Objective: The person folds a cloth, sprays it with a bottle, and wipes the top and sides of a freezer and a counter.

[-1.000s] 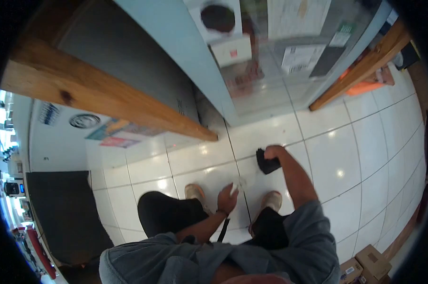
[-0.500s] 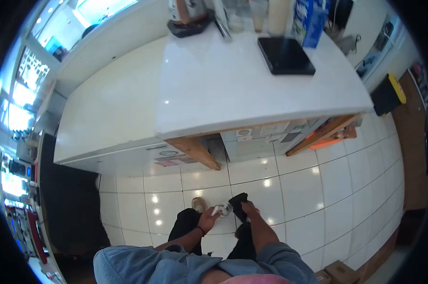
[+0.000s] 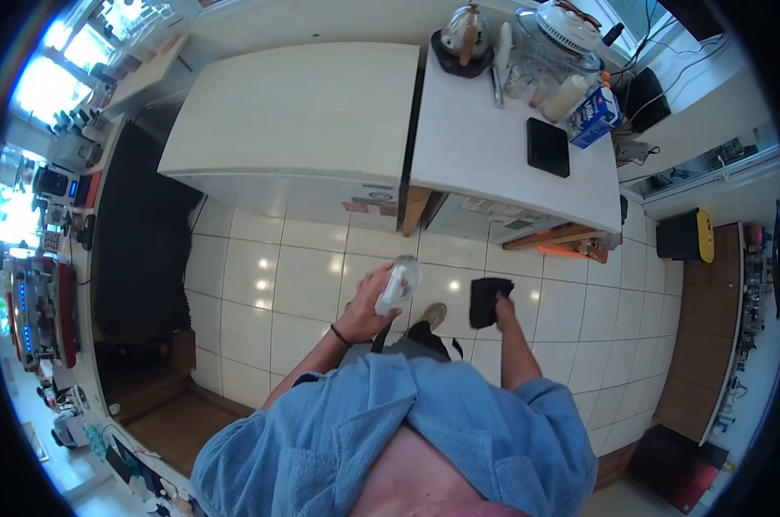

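My left hand (image 3: 366, 308) is wrapped round a clear, rounded vessel (image 3: 405, 277) with a whitish strip along its side; its exact kind I cannot make out. It is held in front of my body, above the tiled floor. Out to the right, my right hand (image 3: 504, 308) grips a black cloth (image 3: 486, 302), which hangs bunched from the fingers. The two hands are well apart, and neither touches the counter.
Ahead stands a white counter (image 3: 493, 146) bearing a kettle (image 3: 465, 39), a black flat device (image 3: 549, 146) and a blue carton (image 3: 594, 117). A white chest-like unit (image 3: 304, 112) adjoins it. A yellow-and-black bin (image 3: 687, 235) stands right; an espresso machine (image 3: 41, 310) sits left.
My left hand has lifted the clear vessel higher. My right hand has moved out to the right with the black cloth, away from the vessel. The view has turned, and the counter sits further right.
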Demonstrator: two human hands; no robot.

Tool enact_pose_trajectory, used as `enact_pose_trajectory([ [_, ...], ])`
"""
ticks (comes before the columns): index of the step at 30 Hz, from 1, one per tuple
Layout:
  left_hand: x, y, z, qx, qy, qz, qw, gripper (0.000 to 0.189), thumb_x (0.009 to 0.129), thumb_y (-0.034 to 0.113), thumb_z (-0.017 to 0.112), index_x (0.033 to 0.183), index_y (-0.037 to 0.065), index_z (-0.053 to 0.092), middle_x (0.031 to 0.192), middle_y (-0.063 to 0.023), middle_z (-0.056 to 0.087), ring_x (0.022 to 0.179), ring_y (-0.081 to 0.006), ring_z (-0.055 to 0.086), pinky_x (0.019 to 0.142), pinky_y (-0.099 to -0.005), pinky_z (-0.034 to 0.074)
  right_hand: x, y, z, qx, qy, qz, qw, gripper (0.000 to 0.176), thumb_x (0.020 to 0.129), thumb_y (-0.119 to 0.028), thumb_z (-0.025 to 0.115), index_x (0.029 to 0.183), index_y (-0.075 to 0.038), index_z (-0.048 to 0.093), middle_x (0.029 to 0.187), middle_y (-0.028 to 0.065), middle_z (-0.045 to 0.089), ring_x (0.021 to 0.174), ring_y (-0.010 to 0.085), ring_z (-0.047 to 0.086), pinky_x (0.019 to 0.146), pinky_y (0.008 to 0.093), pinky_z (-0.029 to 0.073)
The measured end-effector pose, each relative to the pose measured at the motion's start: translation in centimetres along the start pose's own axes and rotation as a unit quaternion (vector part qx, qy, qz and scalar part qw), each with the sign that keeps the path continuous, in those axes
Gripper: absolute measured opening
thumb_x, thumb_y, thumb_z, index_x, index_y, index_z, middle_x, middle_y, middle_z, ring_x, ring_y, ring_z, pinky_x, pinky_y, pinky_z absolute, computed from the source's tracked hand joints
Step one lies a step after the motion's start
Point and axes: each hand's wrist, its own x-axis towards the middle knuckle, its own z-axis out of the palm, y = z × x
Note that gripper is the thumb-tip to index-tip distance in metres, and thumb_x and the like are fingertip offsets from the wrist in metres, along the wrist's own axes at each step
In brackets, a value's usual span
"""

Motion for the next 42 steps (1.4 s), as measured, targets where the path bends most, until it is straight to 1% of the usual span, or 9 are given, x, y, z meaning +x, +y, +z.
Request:
enact_pose_trajectory([
  [7,-0.5,3.0,-10.1,0.053,0.116,0.233,0.964,0.047,0.081,0.028,0.082,0.114,0.008,0.055,0.121,-0.0168,0.061,0.113,-0.0343,0.06,0.093,-0.0434,0.048,-7.2,-6.3,8.6,0.217,0.019,-0.058,0.974,0.046,0.102,-0.032,0.052,0.138,-0.002,0.05,0.129,0.0135,0.062,0.114,0.0287,0.063,0.097,0.0415,0.051],
  [10,-1.1,2.1,-12.4,-0.135,0.229,0.21,0.941,0.042,0.075,0.017,0.084,0.105,0.006,0.057,0.114,-0.012,0.065,0.108,-0.0304,0.061,0.088,-0.0406,0.049,-12.4,-8.6,15.6,0.287,-0.019,-0.049,0.957,0.047,0.102,-0.035,0.054,0.137,-0.004,0.051,0.13,0.0136,0.062,0.116,0.0303,0.063,0.101,0.044,0.05],
  [16,-1.3,-0.8,-18.8,-0.053,0.366,0.117,0.922,0.032,0.085,0.024,0.075,0.101,0.003,0.058,0.1,-0.0127,0.065,0.098,-0.0306,0.057,0.085,-0.0388,0.048,-25.7,-17.9,23.1,0.448,-0.195,-0.083,0.868,0.045,0.098,-0.028,0.062,0.134,-0.002,0.053,0.131,0.0163,0.062,0.116,0.0324,0.063,0.1,0.0479,0.052],
  [22,8.3,-4.0,-24.4,0.003,0.365,0.162,0.917,0.032,0.089,0.024,0.073,0.106,0.002,0.057,0.115,-0.0163,0.058,0.1,-0.0319,0.056,0.088,-0.0396,0.047,-30.0,-31.3,24.1,0.139,0.036,-0.428,0.892,0.038,0.095,-0.008,0.063,0.13,0.005,0.056,0.127,0.0141,0.064,0.112,0.0276,0.065,0.098,0.0385,0.051],
  [24,12.6,-5.5,-25.6,0.016,0.34,0.177,0.924,0.031,0.09,0.022,0.072,0.107,0.002,0.056,0.119,-0.0173,0.056,0.099,-0.0325,0.057,0.089,-0.0398,0.047,-27.0,-34.1,25.4,-0.068,0.096,-0.555,0.823,0.038,0.088,0.003,0.059,0.126,0.001,0.061,0.133,0.0126,0.062,0.119,0.0303,0.061,0.102,0.0382,0.046],
  [26,16.5,-7.3,-26.4,0.013,0.295,0.177,0.939,0.029,0.091,0.021,0.071,0.109,0.003,0.056,0.12,-0.0179,0.055,0.099,-0.0333,0.059,0.091,-0.0404,0.046,-26.7,-37.6,28.7,-0.369,0.125,-0.682,0.619,0.05,0.076,0.009,0.057,0.123,-0.008,0.065,0.137,0.0118,0.059,0.131,0.033,0.052,0.109,0.0443,0.039],
  [31,23.3,-12.5,-26.1,0.063,0.255,0.143,0.954,0.028,0.09,0.02,0.069,0.112,0.006,0.059,0.108,-0.0097,0.065,0.102,-0.0298,0.061,0.094,-0.0399,0.044,-16.5,-37.7,31.3,-0.676,-0.065,-0.6,0.423,0.04,0.073,-0.003,0.06,0.11,-0.014,0.068,0.139,0.0099,0.055,0.141,0.0312,0.041,0.115,0.0502,0.028],
  [39,28.0,-16.9,-26.2,0.048,0.279,0.137,0.949,0.033,0.078,0.014,0.075,0.106,0.007,0.059,0.101,-0.0085,0.068,0.099,-0.0292,0.065,0.092,-0.0423,0.044,-14.3,-43.6,34.4,-0.73,-0.14,-0.513,0.429,0.038,0.072,-0.027,0.068,0.107,-0.011,0.066,0.134,0.0106,0.054,0.144,0.0304,0.033,0.116,0.0544,0.026],
  [42,28.9,-18.7,-26.3,0.037,0.257,0.139,0.956,0.029,0.091,0.03,0.065,0.108,0.007,0.061,0.1,-0.0083,0.067,0.101,-0.0313,0.063,0.098,-0.0441,0.042,-10.0,-46.7,36.4,-0.747,-0.083,-0.515,0.413,0.04,0.072,-0.029,0.069,0.108,-0.011,0.067,0.135,0.0109,0.054,0.144,0.0303,0.033,0.116,0.055,0.027],
])
